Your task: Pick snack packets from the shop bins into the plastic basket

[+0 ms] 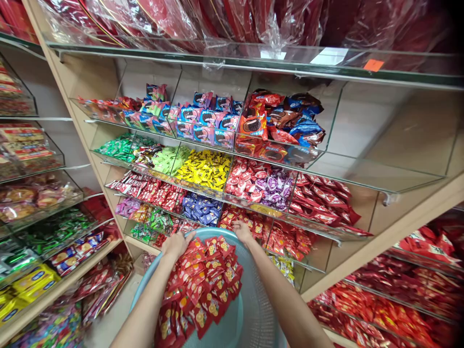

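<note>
One basket (pixel 253 290), red packets (pixel 205 280) inside; our left hand (pixel 175 246) grips its rim (pixel 213 232); right hand (pixel 243 233) at rim, grip we cannot tell.

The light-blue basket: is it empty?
No, a pile of red packets lies inside the light-blue basket.

Wooden uprights (pixel 391 236), glass shelves (pixel 384 169), pale floor (pixel 121 309)

Packets (pixel 208 285) in basket (pixel 253 295), shelves (pixel 348 180) behind
</note>
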`<action>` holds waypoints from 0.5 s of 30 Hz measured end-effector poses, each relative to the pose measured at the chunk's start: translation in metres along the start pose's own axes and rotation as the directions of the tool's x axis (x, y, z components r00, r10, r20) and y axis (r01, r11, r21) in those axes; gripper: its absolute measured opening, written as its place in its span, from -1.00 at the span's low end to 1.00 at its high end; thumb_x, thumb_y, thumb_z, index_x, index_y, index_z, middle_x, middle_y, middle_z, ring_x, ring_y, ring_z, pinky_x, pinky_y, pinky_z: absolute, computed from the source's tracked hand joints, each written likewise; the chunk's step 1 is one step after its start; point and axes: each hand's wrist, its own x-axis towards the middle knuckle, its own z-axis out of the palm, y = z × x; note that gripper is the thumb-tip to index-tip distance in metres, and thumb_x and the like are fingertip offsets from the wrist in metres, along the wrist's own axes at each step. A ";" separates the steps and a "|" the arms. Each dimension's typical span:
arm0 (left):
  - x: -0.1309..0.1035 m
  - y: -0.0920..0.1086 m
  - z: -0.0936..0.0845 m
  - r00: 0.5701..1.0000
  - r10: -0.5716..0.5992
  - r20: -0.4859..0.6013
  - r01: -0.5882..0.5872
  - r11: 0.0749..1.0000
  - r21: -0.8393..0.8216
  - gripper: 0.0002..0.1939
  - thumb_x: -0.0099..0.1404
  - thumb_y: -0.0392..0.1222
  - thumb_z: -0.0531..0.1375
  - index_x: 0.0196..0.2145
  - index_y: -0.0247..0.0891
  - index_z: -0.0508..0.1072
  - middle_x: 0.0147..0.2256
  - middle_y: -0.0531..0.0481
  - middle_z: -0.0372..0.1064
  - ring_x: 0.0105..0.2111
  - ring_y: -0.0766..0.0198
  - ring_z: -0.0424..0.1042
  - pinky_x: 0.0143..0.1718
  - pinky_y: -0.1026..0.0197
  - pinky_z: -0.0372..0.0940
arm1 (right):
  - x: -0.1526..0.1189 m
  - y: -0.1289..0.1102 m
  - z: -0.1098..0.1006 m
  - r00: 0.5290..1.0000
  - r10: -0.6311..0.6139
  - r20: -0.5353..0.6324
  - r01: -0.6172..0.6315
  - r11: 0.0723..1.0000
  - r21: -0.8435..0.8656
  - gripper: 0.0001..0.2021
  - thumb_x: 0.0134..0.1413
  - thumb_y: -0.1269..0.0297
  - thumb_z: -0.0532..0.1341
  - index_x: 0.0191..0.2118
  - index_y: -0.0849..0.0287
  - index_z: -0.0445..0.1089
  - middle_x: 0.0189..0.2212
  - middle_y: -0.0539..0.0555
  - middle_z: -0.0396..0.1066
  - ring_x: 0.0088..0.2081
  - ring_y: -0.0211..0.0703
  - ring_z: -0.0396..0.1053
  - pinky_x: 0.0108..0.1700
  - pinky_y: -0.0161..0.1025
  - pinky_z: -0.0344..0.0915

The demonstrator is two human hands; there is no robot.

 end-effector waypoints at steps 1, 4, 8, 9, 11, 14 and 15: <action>0.000 0.000 0.000 1.000 0.000 0.001 0.000 1.000 0.000 -0.20 0.02 0.39 -0.33 -0.29 -0.28 0.39 -0.25 -0.27 0.35 -0.23 -0.05 0.33 -0.24 0.01 0.17 | 0.000 0.000 -0.001 1.000 0.008 -0.008 -0.008 0.999 0.037 -0.80 -0.35 0.51 0.16 -0.44 0.22 0.29 -0.54 -0.02 0.31 -0.50 -0.33 0.26 -0.46 -0.41 0.20; -0.001 0.000 -0.001 1.000 -0.001 0.006 0.001 1.000 -0.003 -0.20 0.02 0.39 -0.32 -0.30 -0.28 0.39 -0.25 -0.28 0.35 -0.23 -0.06 0.33 -0.23 0.00 0.16 | -0.001 0.001 -0.006 0.999 0.049 -0.022 -0.046 0.993 0.106 -0.73 -0.39 0.52 0.19 -0.38 0.24 0.27 -0.56 -0.04 0.28 -0.55 -0.36 0.25 -0.49 -0.40 0.22; -0.002 0.001 -0.002 1.000 -0.008 0.010 0.008 1.000 -0.011 -0.21 0.01 0.39 -0.32 -0.31 -0.29 0.39 -0.26 -0.27 0.35 -0.22 -0.07 0.32 -0.23 0.00 0.16 | -0.002 0.000 -0.012 0.994 0.103 -0.021 -0.098 0.981 0.170 -0.70 -0.41 0.50 0.22 -0.38 0.24 0.25 -0.59 -0.04 0.29 -0.59 -0.35 0.26 -0.51 -0.37 0.25; -0.002 0.002 -0.002 1.000 -0.006 0.009 0.006 1.000 -0.013 -0.21 0.01 0.39 -0.32 -0.31 -0.29 0.39 -0.26 -0.27 0.35 -0.23 -0.07 0.32 -0.23 0.00 0.16 | -0.002 0.000 -0.012 0.993 0.116 -0.023 -0.110 0.978 0.177 -0.71 -0.41 0.48 0.23 -0.38 0.24 0.25 -0.61 -0.04 0.29 -0.60 -0.34 0.26 -0.51 -0.36 0.25; -0.003 0.002 -0.003 1.000 -0.003 0.008 0.003 1.000 -0.014 -0.20 0.01 0.39 -0.32 -0.32 -0.29 0.39 -0.26 -0.27 0.36 -0.23 -0.07 0.32 -0.23 0.01 0.16 | -0.002 0.000 -0.011 0.990 0.141 -0.028 -0.134 0.975 0.178 -0.72 -0.41 0.46 0.24 -0.39 0.25 0.26 -0.65 -0.04 0.28 -0.62 -0.32 0.25 -0.55 -0.35 0.24; -0.003 0.003 -0.004 1.000 -0.008 0.013 0.008 1.000 -0.008 -0.21 0.02 0.38 -0.31 -0.30 -0.30 0.39 -0.26 -0.26 0.35 -0.22 -0.06 0.32 -0.23 0.01 0.16 | 0.000 0.002 -0.009 0.986 0.160 -0.041 -0.152 0.976 0.154 -0.71 -0.47 0.45 0.27 -0.43 0.26 0.27 -0.69 -0.04 0.28 -0.65 -0.28 0.24 -0.60 -0.34 0.20; -0.004 0.003 -0.004 1.000 -0.011 0.013 0.011 1.000 -0.005 -0.21 0.02 0.38 -0.31 -0.29 -0.31 0.39 -0.26 -0.26 0.35 -0.22 -0.06 0.32 -0.23 0.02 0.16 | 0.000 0.002 -0.008 0.986 0.158 -0.051 -0.149 0.978 0.145 -0.70 -0.49 0.45 0.27 -0.44 0.26 0.27 -0.70 -0.04 0.28 -0.65 -0.28 0.24 -0.60 -0.34 0.20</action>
